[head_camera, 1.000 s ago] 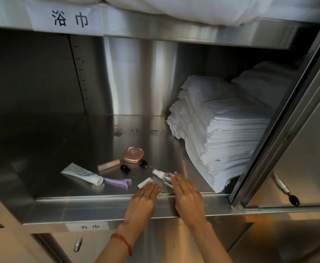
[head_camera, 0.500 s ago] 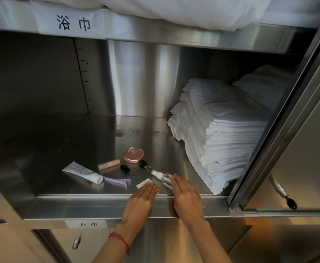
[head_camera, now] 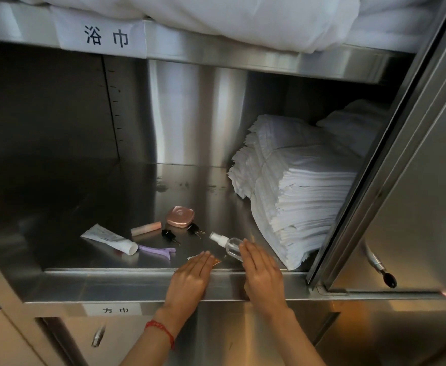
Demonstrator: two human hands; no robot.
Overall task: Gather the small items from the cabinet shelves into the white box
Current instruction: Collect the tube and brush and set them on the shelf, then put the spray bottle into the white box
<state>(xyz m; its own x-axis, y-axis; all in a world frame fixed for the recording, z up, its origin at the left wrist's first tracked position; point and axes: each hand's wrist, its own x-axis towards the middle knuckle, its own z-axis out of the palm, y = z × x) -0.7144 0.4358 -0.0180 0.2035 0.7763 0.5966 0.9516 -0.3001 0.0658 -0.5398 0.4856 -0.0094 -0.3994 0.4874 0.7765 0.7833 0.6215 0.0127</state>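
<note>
Small items lie near the front of a steel cabinet shelf: a white tube, a pink stick, a rose-gold compact, two black clips, a purple hair clip and a clear spray bottle. My left hand lies flat on the shelf lip, fingers straight, covering most of a small white packet. My right hand lies flat beside it, fingertips touching the spray bottle. The white box is out of view.
A tall stack of folded white cloths fills the shelf's right side. A sliding steel door with a handle stands at the right. White towels lie on the shelf above. Paper labels mark the shelf edges.
Both hands have stayed on the shelf lip. The left hand has slid forward over the white packet, hiding most of it. The view has tilted slightly.
</note>
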